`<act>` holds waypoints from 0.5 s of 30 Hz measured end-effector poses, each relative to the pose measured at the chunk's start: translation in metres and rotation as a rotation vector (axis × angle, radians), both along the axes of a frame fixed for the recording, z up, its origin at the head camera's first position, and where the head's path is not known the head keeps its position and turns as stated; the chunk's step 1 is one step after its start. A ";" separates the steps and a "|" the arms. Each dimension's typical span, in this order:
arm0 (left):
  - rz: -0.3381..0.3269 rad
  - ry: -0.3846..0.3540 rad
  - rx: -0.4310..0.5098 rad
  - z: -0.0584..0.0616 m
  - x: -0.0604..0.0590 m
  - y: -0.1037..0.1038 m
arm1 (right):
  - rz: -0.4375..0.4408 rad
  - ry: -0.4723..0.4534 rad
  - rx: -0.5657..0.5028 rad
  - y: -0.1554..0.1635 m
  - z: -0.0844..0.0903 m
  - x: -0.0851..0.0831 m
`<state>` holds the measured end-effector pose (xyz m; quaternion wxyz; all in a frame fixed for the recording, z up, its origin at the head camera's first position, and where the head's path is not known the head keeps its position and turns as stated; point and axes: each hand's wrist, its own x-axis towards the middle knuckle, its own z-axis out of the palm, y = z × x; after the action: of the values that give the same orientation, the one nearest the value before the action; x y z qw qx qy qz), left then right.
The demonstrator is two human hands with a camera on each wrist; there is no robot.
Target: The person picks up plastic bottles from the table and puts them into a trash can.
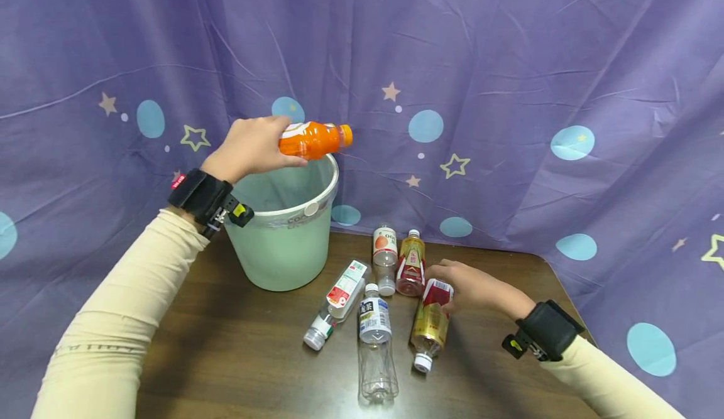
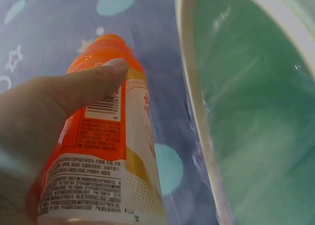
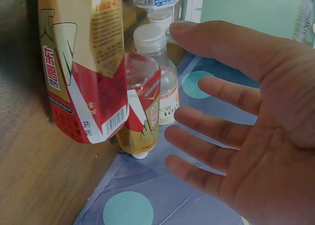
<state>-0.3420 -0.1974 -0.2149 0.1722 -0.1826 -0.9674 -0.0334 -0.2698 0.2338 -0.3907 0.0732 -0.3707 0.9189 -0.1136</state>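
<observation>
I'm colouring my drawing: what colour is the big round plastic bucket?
The round plastic bucket is pale, minty green. It shows best in the head view.

"东鹏" on the nearer gold-red bottle

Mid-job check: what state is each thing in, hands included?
Orange bottle: capped, sideways, gripped
Left hand: gripping that bottle
Right hand: open, holding nothing
Bin: open-topped, bottom hidden
Near gold bottle: capped, lying
Far gold bottle: capped, lying
Peach bottle: capped, lying
Blue-label bottle: capped, lying
Leftmost table bottle: capped, lying
</observation>
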 end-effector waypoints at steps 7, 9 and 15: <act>0.067 -0.096 -0.024 -0.001 -0.006 -0.022 | -0.036 -0.036 0.020 -0.001 -0.003 0.001; 0.084 -0.117 -0.037 -0.001 -0.007 -0.026 | -0.039 -0.035 0.024 -0.002 -0.003 0.002; 0.116 -0.203 -0.079 0.001 -0.010 -0.035 | -0.031 -0.063 0.033 -0.001 -0.005 0.003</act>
<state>-0.3518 -0.2321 -0.2144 0.0676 -0.1285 -0.9894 -0.0036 -0.2666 0.2330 -0.3955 0.1065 -0.3513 0.9235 -0.1109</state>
